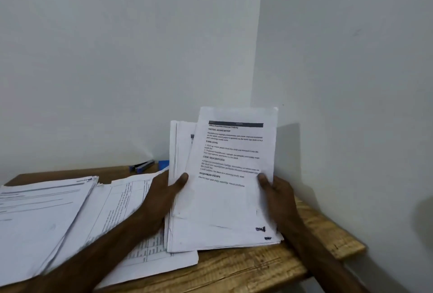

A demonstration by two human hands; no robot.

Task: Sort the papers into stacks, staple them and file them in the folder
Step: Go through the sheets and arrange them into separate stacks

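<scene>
I hold a bundle of printed white papers (225,203) upright, its lower edge resting on the wooden table (257,267). My left hand (164,194) grips its left edge, thumb on the front sheet. My right hand (278,196) grips the right edge, thumb on the front. The sheets behind are fanned out to the left. A flat stack of papers (39,217) lies at the table's left, and sheets with tables (121,201) lie between it and the bundle. A blue and black stapler (141,165) lies at the table's back edge.
A blue object (163,164), maybe the folder, peeks out behind the held papers. White walls meet in a corner just behind the table. The table's right edge (346,243) ends close to the right wall.
</scene>
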